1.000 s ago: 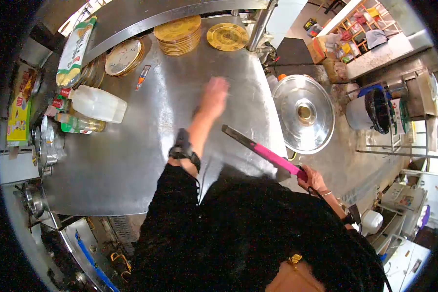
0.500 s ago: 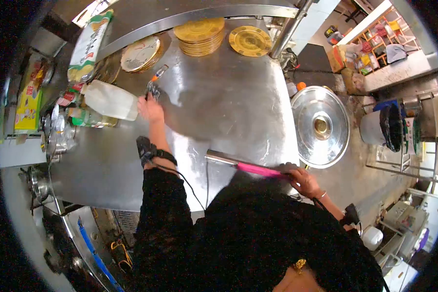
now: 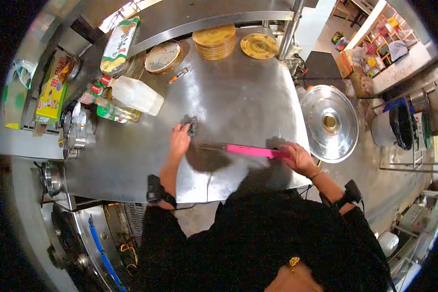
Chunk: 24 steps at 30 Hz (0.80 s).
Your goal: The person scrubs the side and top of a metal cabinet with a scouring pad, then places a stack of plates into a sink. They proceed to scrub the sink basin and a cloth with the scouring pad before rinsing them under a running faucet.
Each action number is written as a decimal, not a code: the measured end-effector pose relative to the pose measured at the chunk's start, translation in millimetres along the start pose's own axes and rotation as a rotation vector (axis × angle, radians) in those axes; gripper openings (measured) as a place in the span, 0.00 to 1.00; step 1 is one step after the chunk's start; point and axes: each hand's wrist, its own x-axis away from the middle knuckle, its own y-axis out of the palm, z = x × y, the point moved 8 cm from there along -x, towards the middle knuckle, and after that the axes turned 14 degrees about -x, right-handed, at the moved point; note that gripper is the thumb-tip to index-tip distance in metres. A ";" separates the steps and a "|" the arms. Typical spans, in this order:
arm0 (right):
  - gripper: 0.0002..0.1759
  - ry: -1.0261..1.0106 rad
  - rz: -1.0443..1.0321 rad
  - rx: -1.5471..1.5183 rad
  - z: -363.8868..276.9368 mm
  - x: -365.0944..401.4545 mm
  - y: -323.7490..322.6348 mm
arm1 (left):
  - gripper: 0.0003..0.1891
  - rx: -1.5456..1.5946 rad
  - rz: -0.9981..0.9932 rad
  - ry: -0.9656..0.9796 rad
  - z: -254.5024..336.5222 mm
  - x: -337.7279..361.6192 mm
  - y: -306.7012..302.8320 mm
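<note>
My left hand [image 3: 180, 138] is closed at the edge of a small dark, silvery tangled wad [image 3: 192, 126] that looks like a steel wool scourer, low over the steel table. Part of the wad is hidden by the fingers. My right hand [image 3: 299, 159] grips one end of a long, narrow tool [image 3: 250, 150], bright pink along its near part with a thin metal length pointing left. The tool's metal end comes close to the scourer. Both hands are above the steel worktable [image 3: 238, 97].
At the back stand stacked yellow plates [image 3: 214, 41], a single yellow plate [image 3: 259, 46] and pale plates [image 3: 163, 57]. A marker-like orange and blue item [image 3: 178, 76] lies before them. On the left are a white jug [image 3: 137, 95] and bottle [image 3: 119, 111]. A large metal lid [image 3: 330, 124] sits right.
My left hand has come toward me and right with the scourer, away from the white jug. The pink tool has risen slightly in view. The whole view has shifted a little.
</note>
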 end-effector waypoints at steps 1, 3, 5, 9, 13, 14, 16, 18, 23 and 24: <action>0.26 0.005 0.007 -0.002 -2.3 4.0 0.6 | 0.19 0.089 -0.102 0.066 -10.9 -0.7 2.0; 0.27 0.118 0.082 0.021 -0.1 11.0 -7.3 | 0.18 0.070 -0.044 0.090 -55.7 -8.1 -13.5; 0.26 0.138 0.102 -0.036 1.9 19.3 -12.1 | 0.18 0.106 0.083 0.116 -87.5 -12.4 -80.4; 0.26 0.235 0.340 0.018 31.3 29.7 -42.1 | 0.15 0.169 -0.081 -0.079 -146.4 -31.2 -226.1; 0.30 0.344 0.655 0.007 91.2 29.1 -55.7 | 0.18 -0.237 0.029 0.250 -138.9 -50.2 -385.1; 0.29 0.344 0.710 0.068 99.3 24.5 -55.7 | 0.18 -0.235 -0.024 0.220 -127.4 -59.9 -419.5; 0.31 0.417 0.764 0.037 117.0 17.8 -51.9 | 0.17 -0.215 -0.073 0.285 -97.1 -82.3 -463.4; 0.32 0.496 0.812 0.016 126.1 18.4 -45.6 | 0.17 -0.190 -0.071 0.388 -69.7 -102.5 -475.3; 0.34 0.917 0.679 -0.060 137.7 21.7 -29.3 | 0.15 -0.124 -0.097 0.786 29.5 -107.8 -430.6; 0.32 0.921 0.778 0.021 143.8 27.4 -27.1 | 0.15 -0.117 -0.037 0.880 40.0 -108.4 -412.1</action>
